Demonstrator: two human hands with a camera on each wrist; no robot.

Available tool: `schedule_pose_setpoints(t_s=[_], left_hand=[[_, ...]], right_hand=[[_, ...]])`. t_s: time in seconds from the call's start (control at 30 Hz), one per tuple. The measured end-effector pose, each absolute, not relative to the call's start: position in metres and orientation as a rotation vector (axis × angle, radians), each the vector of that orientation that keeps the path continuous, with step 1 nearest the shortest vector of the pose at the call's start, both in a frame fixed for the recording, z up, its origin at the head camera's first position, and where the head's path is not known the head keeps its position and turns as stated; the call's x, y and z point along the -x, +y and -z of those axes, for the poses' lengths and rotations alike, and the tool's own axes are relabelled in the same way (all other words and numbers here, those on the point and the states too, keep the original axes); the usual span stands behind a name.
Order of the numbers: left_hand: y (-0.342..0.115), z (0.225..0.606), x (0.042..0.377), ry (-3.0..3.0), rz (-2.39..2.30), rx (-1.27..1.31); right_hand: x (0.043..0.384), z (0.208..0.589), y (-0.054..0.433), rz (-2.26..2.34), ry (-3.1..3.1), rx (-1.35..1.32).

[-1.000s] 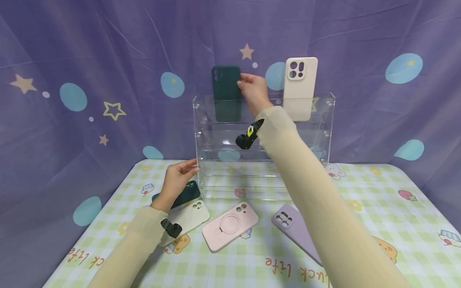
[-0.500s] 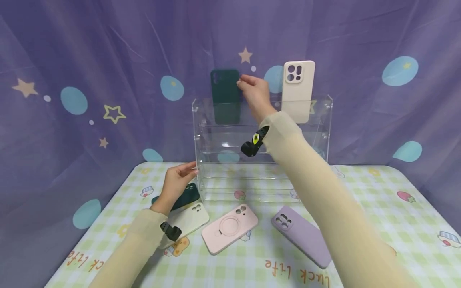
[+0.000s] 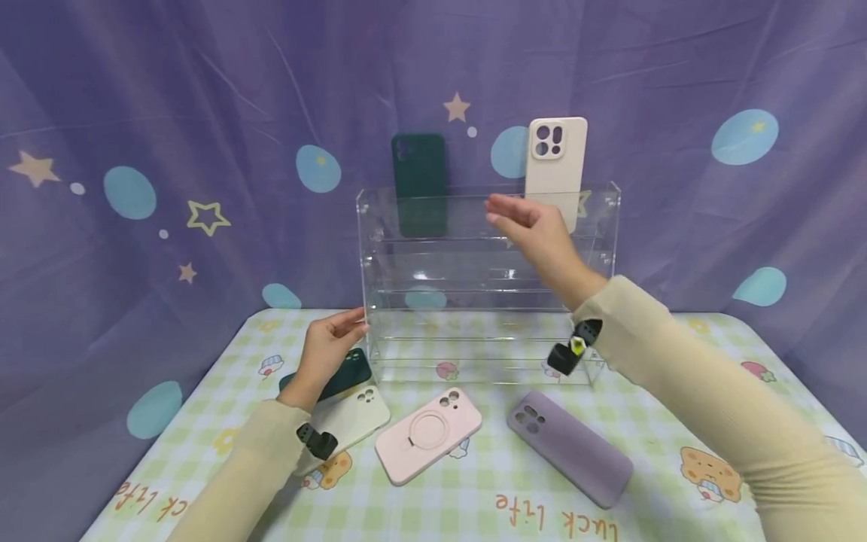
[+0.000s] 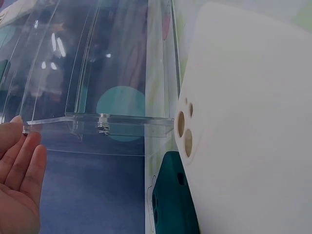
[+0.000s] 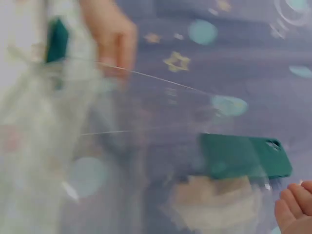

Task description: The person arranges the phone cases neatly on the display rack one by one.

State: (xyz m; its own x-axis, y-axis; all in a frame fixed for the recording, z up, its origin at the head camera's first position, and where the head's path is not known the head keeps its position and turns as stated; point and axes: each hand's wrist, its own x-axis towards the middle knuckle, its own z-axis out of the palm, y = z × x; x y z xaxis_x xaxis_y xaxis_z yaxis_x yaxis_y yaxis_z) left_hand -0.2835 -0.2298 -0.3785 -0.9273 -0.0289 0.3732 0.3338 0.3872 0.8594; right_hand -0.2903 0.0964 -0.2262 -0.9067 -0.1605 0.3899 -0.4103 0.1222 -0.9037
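Observation:
A clear acrylic tiered display rack (image 3: pixel 467 263) stands at the back of the table. My left hand (image 3: pixel 325 350) holds its left side edge between thumb and fingers, low down in the head view; the left wrist view shows the same hand (image 4: pixel 19 175) at the panel's edge. On the top tier a dark green phone case (image 3: pixel 420 184) stands upright at the left, and a cream phone case (image 3: pixel 561 169) at the right. My right hand (image 3: pixel 542 237) is in front of the top tier between them, fingers extended, holding nothing. The right wrist view is blurred.
Before the rack lie another dark green case (image 3: pixel 348 373), a white case (image 3: pixel 342 425) overlapping it, a pink case with a ring (image 3: pixel 428 436) and a purple case (image 3: pixel 572 452). A purple curtain (image 3: pixel 223 98) hangs behind. The tablecloth (image 3: pixel 460 519) is checked.
My right hand has let go of the dark green case on the top tier and moved down and right. That case stays standing. The left hand keeps its place on the rack.

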Motion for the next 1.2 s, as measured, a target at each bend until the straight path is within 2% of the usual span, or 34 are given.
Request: schedule_pose_setpoints(t_s=[0.27,0.4,0.77,1.2], left_hand=[[-0.229,0.380,0.283,-2.302,1.557,0.300],[-0.229,0.380,0.283,-2.308,1.545,0.309],[-0.230,0.382,0.282,-2.278,1.582,0.305],[-0.230,0.381,0.283,-2.288,1.568,0.301]], right_hand=[[0.229,0.301,0.143,-1.469,-2.412,-1.037],[0.210,0.334,0.163,-1.381,-2.409,-1.209],[0.189,0.414,0.192,-1.477,-2.486,-1.204],[0.191,0.445,0.202,-1.553,-2.592,-1.098]])
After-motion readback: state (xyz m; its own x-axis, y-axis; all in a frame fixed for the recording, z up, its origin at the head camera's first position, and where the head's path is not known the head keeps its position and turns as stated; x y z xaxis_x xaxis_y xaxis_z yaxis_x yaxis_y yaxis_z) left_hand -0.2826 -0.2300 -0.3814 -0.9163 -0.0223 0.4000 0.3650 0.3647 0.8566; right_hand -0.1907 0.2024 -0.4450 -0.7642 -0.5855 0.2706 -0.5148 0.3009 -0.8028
